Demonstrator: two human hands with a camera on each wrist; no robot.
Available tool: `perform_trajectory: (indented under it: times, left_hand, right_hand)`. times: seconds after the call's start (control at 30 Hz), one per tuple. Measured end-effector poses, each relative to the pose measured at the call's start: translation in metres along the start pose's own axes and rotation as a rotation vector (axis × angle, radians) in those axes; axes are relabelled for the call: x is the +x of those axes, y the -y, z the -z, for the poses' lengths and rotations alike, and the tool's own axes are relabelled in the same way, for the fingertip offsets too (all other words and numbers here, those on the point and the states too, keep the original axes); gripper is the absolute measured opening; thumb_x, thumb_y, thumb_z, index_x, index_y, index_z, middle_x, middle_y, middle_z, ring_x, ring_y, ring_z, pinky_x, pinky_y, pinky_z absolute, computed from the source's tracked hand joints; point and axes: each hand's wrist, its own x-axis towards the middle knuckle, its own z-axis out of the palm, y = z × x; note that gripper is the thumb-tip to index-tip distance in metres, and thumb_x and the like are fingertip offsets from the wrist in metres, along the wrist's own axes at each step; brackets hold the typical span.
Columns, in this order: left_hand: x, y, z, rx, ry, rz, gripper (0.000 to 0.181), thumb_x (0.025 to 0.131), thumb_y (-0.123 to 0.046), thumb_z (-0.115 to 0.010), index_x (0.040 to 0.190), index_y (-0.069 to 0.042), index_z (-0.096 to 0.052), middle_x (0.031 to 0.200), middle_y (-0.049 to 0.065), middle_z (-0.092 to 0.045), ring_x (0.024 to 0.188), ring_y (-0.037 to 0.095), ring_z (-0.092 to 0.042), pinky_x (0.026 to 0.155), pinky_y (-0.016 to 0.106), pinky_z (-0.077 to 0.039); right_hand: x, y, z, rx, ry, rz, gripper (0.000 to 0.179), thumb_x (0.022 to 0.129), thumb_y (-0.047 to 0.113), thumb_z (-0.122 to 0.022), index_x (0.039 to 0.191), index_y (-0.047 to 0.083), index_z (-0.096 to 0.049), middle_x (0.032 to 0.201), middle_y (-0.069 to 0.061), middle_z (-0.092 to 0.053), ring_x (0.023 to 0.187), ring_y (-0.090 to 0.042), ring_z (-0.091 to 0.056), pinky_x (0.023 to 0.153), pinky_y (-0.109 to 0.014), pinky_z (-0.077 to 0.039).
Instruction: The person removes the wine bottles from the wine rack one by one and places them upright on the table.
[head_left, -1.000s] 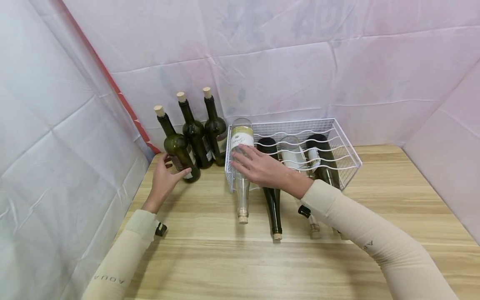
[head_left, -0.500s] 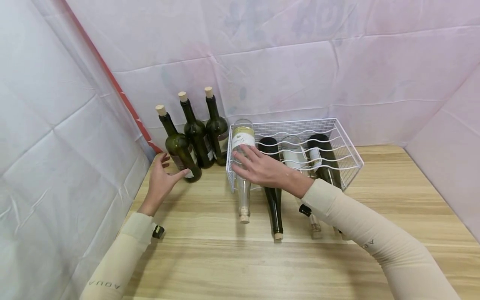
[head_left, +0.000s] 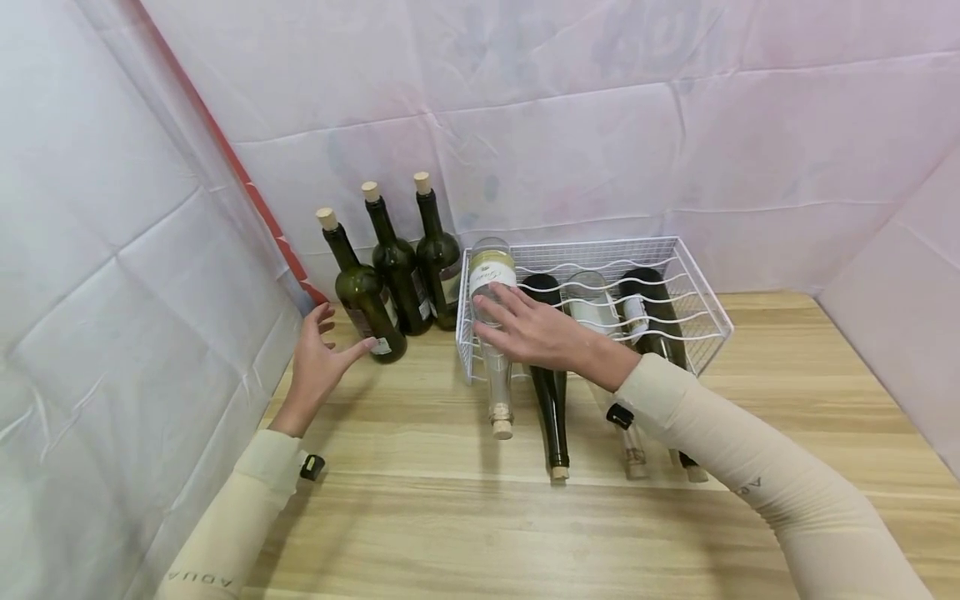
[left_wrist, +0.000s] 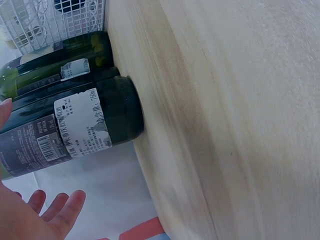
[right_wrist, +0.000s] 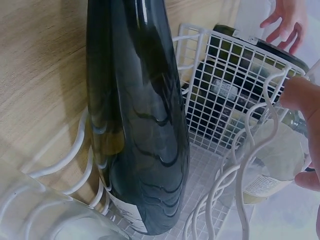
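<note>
Clear glass shows under the right hand (head_left: 536,332), whose fingers curl down over a corked wine bottle (head_left: 498,379) and hold it. That bottle lies along the leftmost place of a white wire bottle rack (head_left: 703,282), its base toward the back wall and its neck sticking out over the front edge. Its cream and yellow label (head_left: 492,273) shows just beyond the fingertips.

The left hand (head_left: 315,367) is released, fingers spread and slightly bent, beside an upright dark-green wine bottle (head_left: 362,287) with a pale cork. In the left wrist view its fingers stand apart from the glass; whether the thumb touches it, I cannot tell. A white printed label (left_wrist: 82,122) with a barcode beside it faces that hand, low on the bottle. Two more dark wine bottles, a middle one (head_left: 400,267) and a rear one (head_left: 438,254), stand close by, between it and the rack.

Wavy wires cross the rack over three other corked bottles lying side by side: a dark one (head_left: 551,408), a clear one (head_left: 596,312) with a pale label, and a dark one (head_left: 660,346) at the far right, partly hidden by the cream right sleeve (head_left: 750,450). Everything rests on a wood-grain tabletop (head_left: 420,517) before creased white sheeting (head_left: 562,158).
</note>
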Motion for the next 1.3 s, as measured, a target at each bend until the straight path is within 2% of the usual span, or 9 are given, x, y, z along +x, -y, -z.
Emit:
perform_trajectory:
  times: [0.23, 0.37, 0.5, 0.63, 0.87, 1.07, 1.2, 1.3]
  left_hand:
    - [-0.001, -0.008, 0.003, -0.003, -0.009, -0.01, 0.099, 0.083, -0.037, -0.088, 0.158, -0.006, -0.032, 0.155, 0.019, -0.045, 0.139, 0.043, -0.048, 0.106, 0.061, -0.048]
    - [-0.002, -0.012, 0.005, 0.01, -0.012, -0.032, 0.099, 0.081, -0.034, -0.09, 0.158, -0.007, -0.033, 0.155, 0.019, -0.045, 0.139, 0.042, -0.048, 0.105, 0.061, -0.049]
    - [-0.003, -0.017, 0.008, 0.039, -0.026, -0.072, 0.102, 0.078, -0.028, -0.092, 0.158, -0.006, -0.033, 0.156, 0.017, -0.046, 0.139, 0.042, -0.048, 0.104, 0.059, -0.05]
    - [-0.004, -0.021, 0.009, 0.073, -0.059, -0.122, 0.103, 0.075, -0.026, -0.095, 0.157, -0.005, -0.036, 0.153, 0.018, -0.049, 0.138, 0.041, -0.049, 0.102, 0.057, -0.051]
    - [-0.005, -0.027, 0.009, 0.15, -0.118, -0.243, 0.103, 0.069, -0.022, -0.098, 0.153, -0.002, -0.04, 0.145, 0.022, -0.052, 0.133, 0.039, -0.051, 0.101, 0.054, -0.051]
    - [-0.005, -0.028, 0.008, 0.189, -0.145, -0.349, 0.108, 0.066, -0.021, -0.1, 0.153, 0.001, -0.04, 0.143, 0.027, -0.052, 0.129, 0.043, -0.051, 0.098, 0.056, -0.051]
    - [-0.005, -0.03, 0.007, 0.204, -0.154, -0.399, 0.11, 0.065, -0.022, -0.1, 0.153, 0.002, -0.04, 0.145, 0.028, -0.052, 0.128, 0.045, -0.051, 0.098, 0.056, -0.05]
    - [-0.004, -0.032, 0.005, 0.223, -0.149, -0.435, 0.11, 0.064, -0.024, -0.1, 0.152, 0.004, -0.041, 0.146, 0.029, -0.051, 0.129, 0.046, -0.051, 0.104, 0.057, -0.047]
  right_hand:
    - [0.0, -0.003, 0.0, 0.041, -0.091, -0.02, 0.032, 0.093, 0.008, -0.057, 0.124, 0.003, -0.063, 0.129, -0.027, -0.068, 0.118, -0.048, -0.067, 0.104, -0.052, -0.057]
    - [0.002, -0.004, 0.001, 0.031, -0.113, -0.024, 0.032, 0.094, 0.013, -0.055, 0.123, 0.003, -0.062, 0.13, -0.026, -0.068, 0.119, -0.048, -0.067, 0.105, -0.052, -0.057]
    - [0.004, -0.007, 0.006, 0.018, -0.123, -0.033, 0.034, 0.091, 0.014, -0.06, 0.123, 0.003, -0.062, 0.131, -0.025, -0.067, 0.121, -0.046, -0.066, 0.106, -0.05, -0.056]
    - [0.004, -0.011, 0.014, 0.027, -0.117, -0.053, 0.039, 0.087, 0.015, -0.063, 0.124, 0.003, -0.062, 0.132, -0.025, -0.067, 0.122, -0.046, -0.065, 0.105, -0.048, -0.057]
    - [0.005, -0.016, 0.023, 0.057, -0.128, -0.105, 0.036, 0.087, 0.011, -0.058, 0.122, 0.005, -0.062, 0.13, -0.024, -0.068, 0.12, -0.044, -0.067, 0.098, -0.045, -0.06]
    - [0.005, -0.019, 0.03, 0.128, -0.138, -0.135, 0.042, 0.083, 0.009, -0.07, 0.124, 0.004, -0.064, 0.133, -0.025, -0.067, 0.123, -0.045, -0.066, 0.094, -0.046, -0.062]
    - [0.002, -0.022, 0.036, 0.178, -0.12, -0.169, 0.052, 0.079, 0.011, -0.081, 0.127, 0.003, -0.064, 0.136, -0.027, -0.065, 0.127, -0.048, -0.063, 0.082, -0.047, -0.064]
    - [-0.001, -0.024, 0.041, 0.203, -0.105, -0.188, 0.063, 0.072, 0.008, -0.088, 0.129, 0.002, -0.062, 0.139, -0.028, -0.063, 0.129, -0.049, -0.061, 0.07, -0.045, -0.065]
